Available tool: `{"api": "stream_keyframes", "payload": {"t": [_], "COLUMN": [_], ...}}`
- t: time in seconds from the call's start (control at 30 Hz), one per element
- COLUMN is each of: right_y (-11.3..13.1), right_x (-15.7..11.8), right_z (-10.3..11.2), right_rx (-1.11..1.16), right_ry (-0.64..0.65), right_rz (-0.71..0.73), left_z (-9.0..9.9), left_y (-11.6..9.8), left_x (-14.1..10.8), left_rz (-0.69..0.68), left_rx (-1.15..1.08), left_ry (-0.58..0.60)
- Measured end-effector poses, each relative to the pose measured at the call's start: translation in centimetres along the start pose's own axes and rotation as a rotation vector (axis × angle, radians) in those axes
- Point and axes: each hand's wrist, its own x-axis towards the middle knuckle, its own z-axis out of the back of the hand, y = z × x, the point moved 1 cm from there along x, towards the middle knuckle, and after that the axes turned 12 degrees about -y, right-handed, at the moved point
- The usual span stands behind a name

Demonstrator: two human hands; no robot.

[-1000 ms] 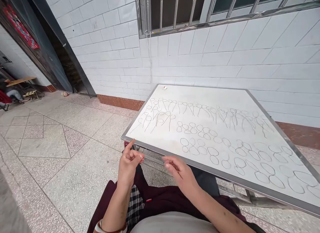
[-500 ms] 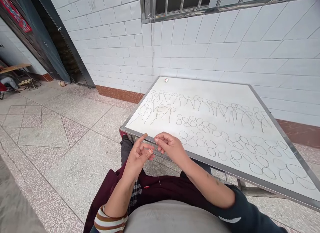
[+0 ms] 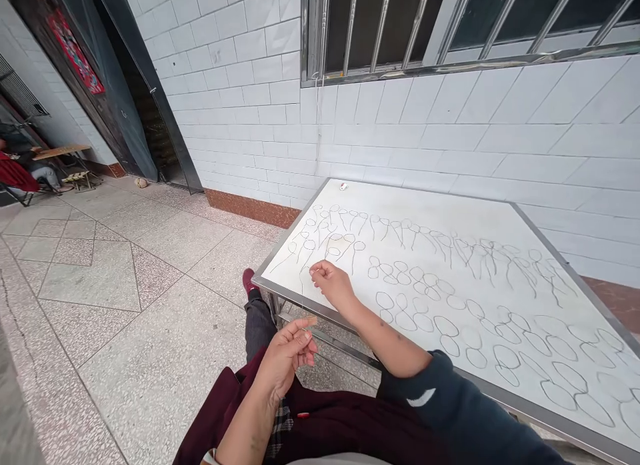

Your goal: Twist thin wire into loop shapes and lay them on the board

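Over my lap, near the table's front edge, my left hand (image 3: 290,350) is closed, thumb against fingers, on a thin strand (image 3: 302,293). The strand is hair-fine and could be wire or thread. It rises from those fingers toward my right hand (image 3: 333,286), which pinches its upper part above the near left of the white table (image 3: 425,202). Exactly where it ends at the fingertips is too fine to make out. Thin dark wire-like loops (image 3: 445,326) lie across the tabletop, some as joined rings. Farther back are rings with long tails (image 3: 410,228).
The table has a metal rim (image 3: 320,306) and stands by a white tiled wall (image 3: 240,118) under a barred window (image 3: 385,28). A small white object (image 3: 343,186) lies at its far left corner. To the left are a doorway (image 3: 135,98) and a seated person (image 3: 25,165).
My hands were close together; now they are apart, the right farther up over the table and the left lower, with the strand stretched between them. The view has tilted up.
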Motion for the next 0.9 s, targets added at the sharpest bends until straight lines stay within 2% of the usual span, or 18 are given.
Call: {"api": "stream_keyframes", "payload": {"t": [0.1, 0.3, 0.6, 0.77, 0.9], "right_y": [-0.1, -0.6, -1.3, -0.9, -0.4], "right_x": [1.6, 4.2, 6.9, 6.2, 3.0], "right_z": [-1.2, -3.3, -5.4, -4.7, -3.5], "right_rx": [-0.128, -0.289, -0.444, -0.455, -0.416], "right_ry": [-0.024, -0.011, 0.010, -0.004, -0.027], "right_rz": [0.022, 0.005, 0.016, 0.061, 0.117], "left_z": [1.1, 3.6, 5.4, 6.1, 6.3], "left_y": [0.1, -0.4, -1.7, -2.0, -2.6], "left_x": [1.8, 6.7, 11.5, 12.6, 12.4], "left_rz": [-0.013, -0.062, -0.067, -0.080, -0.144], "left_rx": [0.040, 0.188, 0.483, 0.663, 0.817], "left_ry": [-0.100, -0.226, -0.285, -0.266, -0.264]}}
